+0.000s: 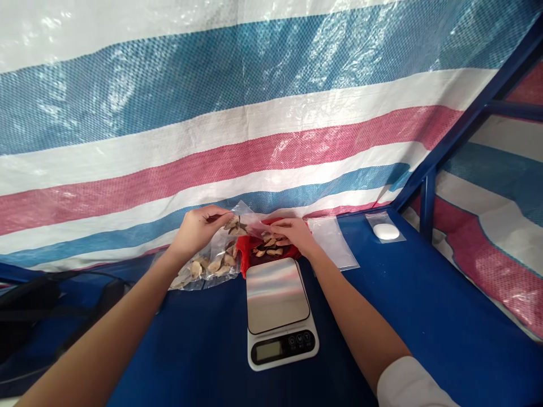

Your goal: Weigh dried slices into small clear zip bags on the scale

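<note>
My left hand [199,229] pinches the edge of a small clear plastic bag [248,219], with a few dried slices, perhaps mushroom, inside it. My right hand [294,233] is closed at the fingertips beside that bag's mouth, over an open red bag [244,251]. What those fingertips hold, if anything, I cannot make out. Dried slices [274,249] lie loose in the red bag. Filled clear bags [201,268] rest below my left hand. Nearest to me is a kitchen scale [278,297], its steel plate bare and its display showing no readable number.
Flat clear bags [337,243] lie right of the red bag. A white oval object [386,231] sits on a small clear bag farther right. A striped tarp [237,152] rises behind the blue table [424,322]. A dark strapped item [55,316] is at the left.
</note>
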Available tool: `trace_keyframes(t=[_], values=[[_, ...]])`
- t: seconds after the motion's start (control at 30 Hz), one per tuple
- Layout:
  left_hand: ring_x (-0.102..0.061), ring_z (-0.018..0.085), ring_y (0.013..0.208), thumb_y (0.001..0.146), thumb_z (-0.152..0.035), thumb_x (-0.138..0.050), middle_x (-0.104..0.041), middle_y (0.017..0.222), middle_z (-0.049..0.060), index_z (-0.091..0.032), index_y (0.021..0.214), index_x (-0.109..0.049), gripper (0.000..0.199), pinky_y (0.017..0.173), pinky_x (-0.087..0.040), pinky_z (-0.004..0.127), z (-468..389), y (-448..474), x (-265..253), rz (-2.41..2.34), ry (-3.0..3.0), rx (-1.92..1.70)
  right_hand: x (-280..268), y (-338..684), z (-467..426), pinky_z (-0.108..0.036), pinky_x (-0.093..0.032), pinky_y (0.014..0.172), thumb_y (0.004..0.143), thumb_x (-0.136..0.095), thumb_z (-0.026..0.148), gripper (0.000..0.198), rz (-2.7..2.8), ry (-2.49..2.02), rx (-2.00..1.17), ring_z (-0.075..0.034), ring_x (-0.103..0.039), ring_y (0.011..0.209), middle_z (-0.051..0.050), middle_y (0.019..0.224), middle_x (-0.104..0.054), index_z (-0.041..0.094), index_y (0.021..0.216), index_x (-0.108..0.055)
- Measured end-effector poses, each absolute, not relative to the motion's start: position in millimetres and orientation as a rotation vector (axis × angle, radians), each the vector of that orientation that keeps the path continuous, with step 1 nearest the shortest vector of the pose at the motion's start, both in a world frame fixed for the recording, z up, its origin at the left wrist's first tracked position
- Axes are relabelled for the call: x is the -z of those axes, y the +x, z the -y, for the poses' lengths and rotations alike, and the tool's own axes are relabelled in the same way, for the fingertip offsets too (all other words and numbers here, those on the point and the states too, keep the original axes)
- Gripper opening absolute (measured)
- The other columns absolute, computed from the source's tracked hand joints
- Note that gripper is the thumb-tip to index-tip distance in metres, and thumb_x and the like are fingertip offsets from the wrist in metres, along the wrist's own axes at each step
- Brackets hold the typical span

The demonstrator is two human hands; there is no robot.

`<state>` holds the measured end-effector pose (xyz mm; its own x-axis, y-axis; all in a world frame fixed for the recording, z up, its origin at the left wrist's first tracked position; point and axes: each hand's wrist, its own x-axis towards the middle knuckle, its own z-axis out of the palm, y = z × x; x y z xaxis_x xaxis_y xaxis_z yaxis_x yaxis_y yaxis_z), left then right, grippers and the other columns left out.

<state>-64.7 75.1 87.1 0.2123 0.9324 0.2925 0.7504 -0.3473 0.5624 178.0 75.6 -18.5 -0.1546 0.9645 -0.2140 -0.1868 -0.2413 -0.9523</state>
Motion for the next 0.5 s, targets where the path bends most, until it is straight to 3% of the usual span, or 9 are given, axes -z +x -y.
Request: trace_keyframes(t=[0.3,0.5], values=[[-0.07,0.024,0.08,0.081,-0.062,-0.064,-0.08,0.087,0.007,-0.022,0.083,-0.078,0.042,0.074,-0.054,0.033,-76.4,-68.1,-90.9,-1.62,2.167,-0.86,18.7,180.4,-76.6,-0.019,-0.062,0.061,0.084,-0.076,0.022,0.006,0.99,-1.148,-1.614,-0.014,-0.075,0.074,-0.007,0.088,-0.081,0.017,0.085,-0.079],[-0.07,0.024,0.078,0.08,-0.061,-0.065,-0.079,0.085,0.007,-0.021,0.081,-0.077,0.042,0.072,-0.054,0.033,-73.7,-66.6,-92.9,-1.625,2.158,-0.836,22.3,177.5,-76.7,-0.019,-0.061,0.058,0.082,-0.077,0.025,0.01,1.019,-1.14,-1.621,-0.015,-0.074,0.072,-0.007,0.078,-0.078,0.016,0.08,-0.078]])
